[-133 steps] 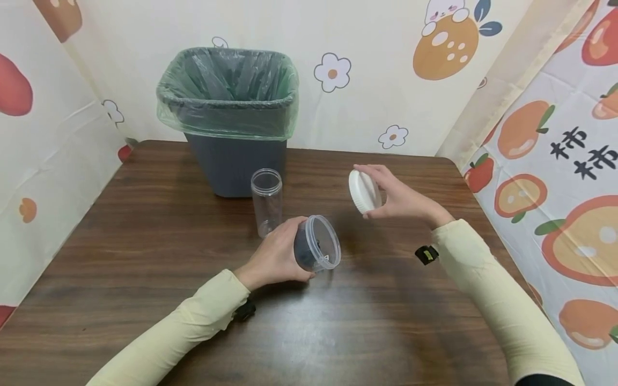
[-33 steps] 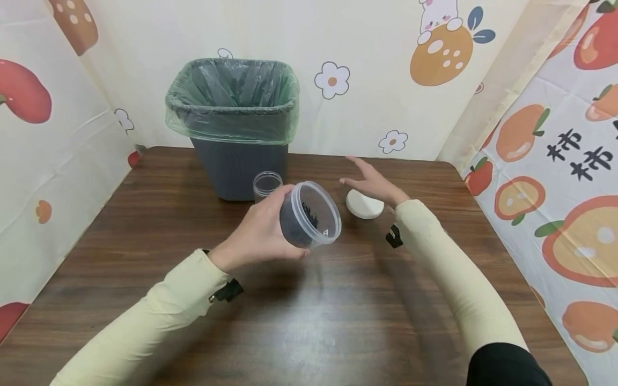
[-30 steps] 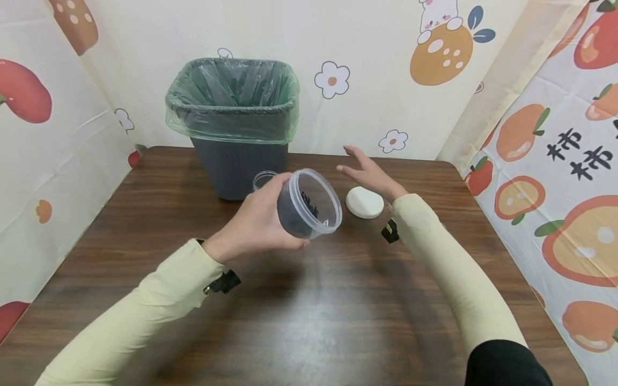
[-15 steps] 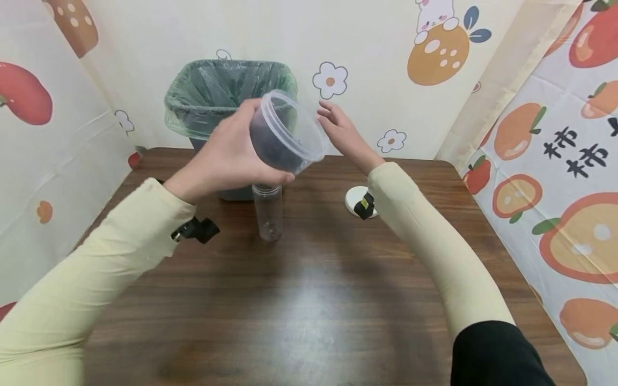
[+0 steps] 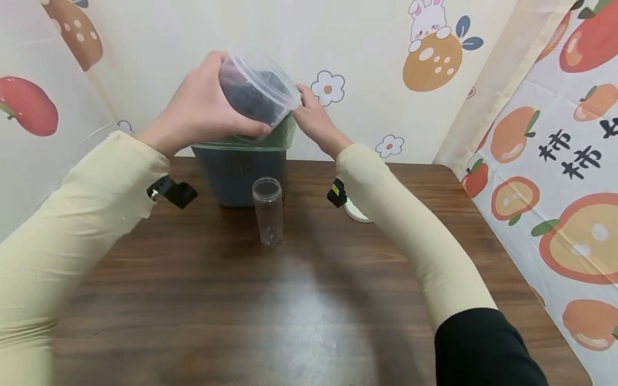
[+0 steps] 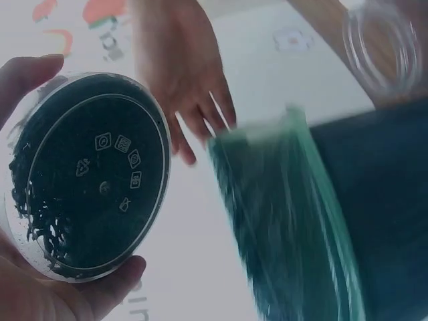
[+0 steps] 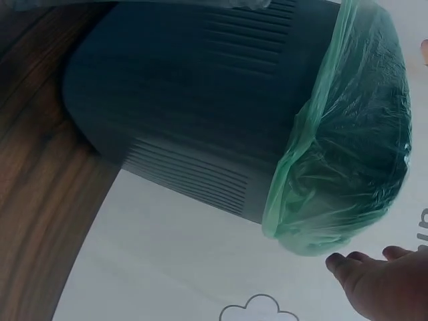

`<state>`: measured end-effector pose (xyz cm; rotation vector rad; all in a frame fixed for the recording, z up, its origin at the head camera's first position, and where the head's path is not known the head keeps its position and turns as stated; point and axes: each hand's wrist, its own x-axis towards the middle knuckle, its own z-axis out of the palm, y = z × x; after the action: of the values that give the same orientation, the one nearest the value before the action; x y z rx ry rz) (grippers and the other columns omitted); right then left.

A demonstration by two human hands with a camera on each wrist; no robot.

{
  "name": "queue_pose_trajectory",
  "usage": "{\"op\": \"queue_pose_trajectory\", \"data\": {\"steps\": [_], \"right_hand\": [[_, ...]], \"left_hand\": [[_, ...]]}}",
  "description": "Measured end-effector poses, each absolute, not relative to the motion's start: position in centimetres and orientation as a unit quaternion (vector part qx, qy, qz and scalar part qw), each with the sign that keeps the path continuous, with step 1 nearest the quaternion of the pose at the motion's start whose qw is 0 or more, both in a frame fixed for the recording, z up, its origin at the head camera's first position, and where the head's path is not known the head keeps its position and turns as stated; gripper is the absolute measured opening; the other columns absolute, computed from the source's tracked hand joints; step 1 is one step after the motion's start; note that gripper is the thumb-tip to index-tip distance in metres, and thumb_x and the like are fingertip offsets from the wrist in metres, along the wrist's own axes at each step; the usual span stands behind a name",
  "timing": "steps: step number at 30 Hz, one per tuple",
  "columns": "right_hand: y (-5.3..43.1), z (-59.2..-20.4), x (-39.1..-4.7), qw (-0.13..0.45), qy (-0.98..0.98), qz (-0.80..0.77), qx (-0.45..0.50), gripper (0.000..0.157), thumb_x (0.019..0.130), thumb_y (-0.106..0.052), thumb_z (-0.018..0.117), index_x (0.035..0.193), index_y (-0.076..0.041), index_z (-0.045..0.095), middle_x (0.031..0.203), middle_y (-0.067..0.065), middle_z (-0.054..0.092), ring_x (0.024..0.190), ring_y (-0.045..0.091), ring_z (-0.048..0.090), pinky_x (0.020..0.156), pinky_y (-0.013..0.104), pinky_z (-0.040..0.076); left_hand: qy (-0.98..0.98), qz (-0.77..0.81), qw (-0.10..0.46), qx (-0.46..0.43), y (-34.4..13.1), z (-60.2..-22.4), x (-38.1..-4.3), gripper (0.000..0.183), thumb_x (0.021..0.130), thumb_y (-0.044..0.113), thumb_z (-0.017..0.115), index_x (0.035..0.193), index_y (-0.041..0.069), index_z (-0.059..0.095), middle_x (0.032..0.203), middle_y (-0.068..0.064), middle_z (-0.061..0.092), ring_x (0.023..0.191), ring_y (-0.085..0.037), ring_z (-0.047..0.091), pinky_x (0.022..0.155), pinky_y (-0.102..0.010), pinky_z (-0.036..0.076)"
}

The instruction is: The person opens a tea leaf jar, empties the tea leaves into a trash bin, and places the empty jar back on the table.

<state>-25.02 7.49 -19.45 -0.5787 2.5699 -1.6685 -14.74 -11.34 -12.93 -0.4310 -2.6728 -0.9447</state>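
Note:
My left hand (image 5: 195, 110) grips a clear round plastic tub (image 5: 248, 94), tilted over the trash bin (image 5: 236, 174). Dark, shredded-looking bits show through the tub's base (image 6: 100, 174) in the left wrist view; what they are I cannot tell. The tub and hand hide most of the bin's mouth in the head view. My right hand (image 5: 316, 120) holds nothing and is beside the bin's right rim, fingers extended in the left wrist view. In the right wrist view its fingertips are close to the green bin liner (image 7: 334, 167).
A tall clear jar (image 5: 268, 214) without a lid stands on the brown table (image 5: 289, 321) before the bin. Partly behind my right forearm lies a white lid (image 5: 356, 213). Printed cloth hangs behind and at both sides.
Earlier my right hand held the white lid; it was set down on the table. My left hand raised the tub from near the jar to above the bin, and my right hand moved left toward the bin.

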Motion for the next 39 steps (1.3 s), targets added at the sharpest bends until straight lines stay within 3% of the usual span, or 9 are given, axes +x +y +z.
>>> {"op": "queue_pose_trajectory", "data": {"steps": [5, 13, 18, 21, 28, 39], "right_hand": [[6.6, -18.8, -25.6, 0.037, 0.861, -0.488, -0.137, 0.065, 0.099, -0.047, 0.036, 0.153, -0.018, 0.015, 0.156, -0.004, 0.02, 0.14, 0.006, 0.02, 0.109, 0.025, 0.023], [5.5, -18.7, -26.9, 0.041, 0.832, -0.544, -0.104, 0.05, 0.102, -0.041, 0.034, 0.142, -0.012, 0.035, 0.145, 0.002, 0.038, 0.131, 0.011, 0.036, 0.104, 0.026, 0.031], [4.4, -18.7, -27.1, 0.042, 0.815, -0.573, -0.081, 0.052, 0.102, -0.026, 0.032, 0.152, -0.016, 0.019, 0.153, -0.003, 0.028, 0.139, 0.008, 0.025, 0.109, 0.026, 0.024], [3.8, -18.9, -27.0, 0.031, 0.81, -0.581, -0.078, 0.056, 0.098, -0.012, 0.03, 0.152, -0.018, 0.016, 0.153, -0.004, 0.027, 0.139, 0.007, 0.023, 0.11, 0.025, 0.022], [3.1, -19.0, -26.9, 0.018, 0.814, -0.575, -0.087, 0.069, 0.091, -0.001, 0.03, 0.154, -0.02, 0.01, 0.155, -0.008, 0.023, 0.14, 0.004, 0.018, 0.109, 0.021, 0.019], [2.8, -20.2, -26.7, 0.013, 0.819, -0.566, -0.092, 0.069, 0.089, -0.002, 0.029, 0.154, -0.017, 0.01, 0.155, -0.003, 0.025, 0.141, 0.009, 0.02, 0.11, 0.024, 0.02]], "left_hand": [[-0.932, -0.316, 0.129, -0.121, -12.5, -12.0, -16.7, 0.106, 0.06, 0.043, 0.087, 0.139, 0.004, 0.028, 0.143, -0.014, 0.04, 0.131, -0.027, 0.039, 0.105, -0.042, 0.031], [-0.944, -0.278, 0.133, -0.113, -13.3, -11.5, -19.9, 0.113, 0.064, 0.042, 0.084, 0.148, 0.006, 0.017, 0.148, -0.012, 0.033, 0.132, -0.029, 0.036, 0.107, -0.041, 0.03], [-0.948, -0.269, 0.126, -0.114, -13.6, -11.6, -21.5, 0.113, 0.064, 0.039, 0.085, 0.148, 0.006, 0.018, 0.148, -0.011, 0.033, 0.133, -0.028, 0.036, 0.108, -0.038, 0.028], [-0.951, -0.254, 0.126, -0.121, -14.0, -11.6, -22.1, 0.114, 0.063, 0.039, 0.085, 0.148, 0.005, 0.017, 0.148, -0.012, 0.033, 0.133, -0.028, 0.035, 0.108, -0.038, 0.026], [-0.963, -0.206, 0.126, -0.121, -15.5, -11.5, -23.2, 0.12, 0.062, 0.041, 0.086, 0.15, 0.005, 0.013, 0.149, -0.015, 0.03, 0.134, -0.032, 0.033, 0.108, -0.047, 0.025], [-0.979, -0.073, 0.135, -0.133, -16.8, -12.8, -24.7, 0.119, 0.062, 0.037, 0.086, 0.149, -0.001, 0.014, 0.145, -0.026, 0.032, 0.125, -0.045, 0.038, 0.098, -0.061, 0.031]]}}
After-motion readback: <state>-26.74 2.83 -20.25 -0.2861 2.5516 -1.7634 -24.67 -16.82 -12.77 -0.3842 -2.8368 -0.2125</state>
